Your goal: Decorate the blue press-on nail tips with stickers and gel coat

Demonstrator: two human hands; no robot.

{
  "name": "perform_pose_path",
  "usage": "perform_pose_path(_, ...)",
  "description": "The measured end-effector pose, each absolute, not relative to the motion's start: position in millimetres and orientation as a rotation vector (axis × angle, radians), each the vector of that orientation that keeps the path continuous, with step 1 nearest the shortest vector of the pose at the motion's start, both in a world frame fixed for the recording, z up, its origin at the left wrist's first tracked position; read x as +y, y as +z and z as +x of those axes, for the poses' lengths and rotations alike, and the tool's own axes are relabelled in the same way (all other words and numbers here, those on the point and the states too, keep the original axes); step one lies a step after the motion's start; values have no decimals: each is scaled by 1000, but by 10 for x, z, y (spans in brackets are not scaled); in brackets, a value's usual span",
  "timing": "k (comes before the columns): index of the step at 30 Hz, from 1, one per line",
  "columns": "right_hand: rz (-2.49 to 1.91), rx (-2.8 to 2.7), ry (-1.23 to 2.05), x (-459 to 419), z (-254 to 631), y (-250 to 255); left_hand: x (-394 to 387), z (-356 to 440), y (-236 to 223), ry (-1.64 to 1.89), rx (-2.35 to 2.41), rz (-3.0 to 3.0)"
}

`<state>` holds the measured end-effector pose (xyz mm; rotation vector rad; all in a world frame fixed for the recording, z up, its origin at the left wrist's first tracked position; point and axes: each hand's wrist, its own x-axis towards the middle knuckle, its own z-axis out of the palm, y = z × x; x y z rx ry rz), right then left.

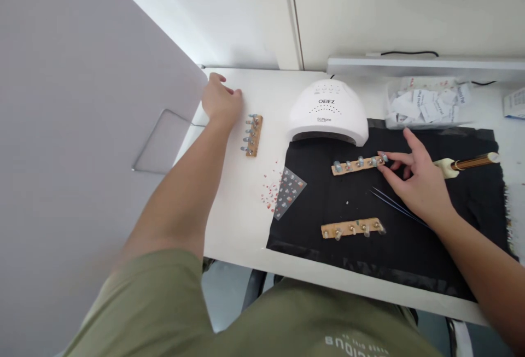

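Observation:
My right hand [422, 179] pinches the right end of a wooden nail-tip stand [353, 167] between thumb and finger, over the black mat. Along the stand sit several bluish-grey nail tips on metal studs. My left hand [221, 100] is at the far left corner of the table, its fingers bent and apart, with nothing visible between them. Just beside it, a second nail-tip stand [255, 137] bears blue-grey tips. A third stand [353, 228], with pale clear-looking tips, lies on the mat nearer to me. Tweezers [396, 204] rest under my right wrist.
A white nail lamp [329, 111] stands behind the mat [303, 236]. Behind my right hand is a clear box [429, 103] of alcohol pad packets. A sticker sheet [289, 193] overlaps the mat's left edge. Brushes [476, 161] lie right. A grey partition [102, 100] borders the left side.

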<state>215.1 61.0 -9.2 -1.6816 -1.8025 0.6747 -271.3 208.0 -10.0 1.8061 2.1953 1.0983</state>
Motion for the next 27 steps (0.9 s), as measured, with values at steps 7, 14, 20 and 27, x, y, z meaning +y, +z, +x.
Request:
perform_pose_path(7, -1681, -1803, 674, 607, 2161, -99, 2156, -2886, -179, 1035, 2324, 1571)
perform_pose_path(14, -1661, -1804, 671, 623, 2170, -116, 2060, -2869, -140, 908, 2307, 1641)
perform_pose_path(20, -1652, -1805, 672, 621, 2158, -94, 2167, -2770, -79, 900, 2190, 1693)
perform_pose_path(27, -1669, -1802, 685, 621, 2155, -92, 2302, -2682, -54, 930, 2142, 1678)
